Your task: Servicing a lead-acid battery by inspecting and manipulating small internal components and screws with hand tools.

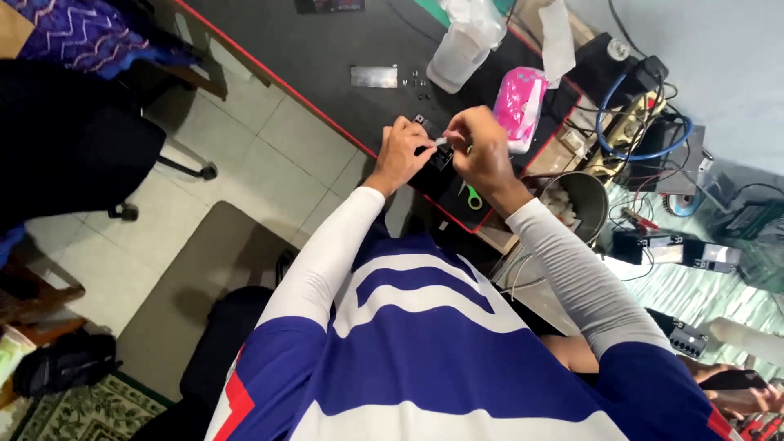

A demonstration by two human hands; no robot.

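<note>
Dark tabletop [327, 49]: our left hand [402, 152] clamps the small black part [439, 155]. Right hand [480, 145] pinches a thin white swab [442, 140], tip pointing left onto it.

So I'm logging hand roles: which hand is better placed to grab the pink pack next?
Probably the right hand: the pink pack lies just beside it. The left hand is farther off and grips the small black part.

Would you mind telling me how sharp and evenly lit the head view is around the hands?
Head view: the left hand and right hand are softly blurred over the small black part; wide-angle distortion bends the red-edged black desk mat; light is even, no glare.
</note>
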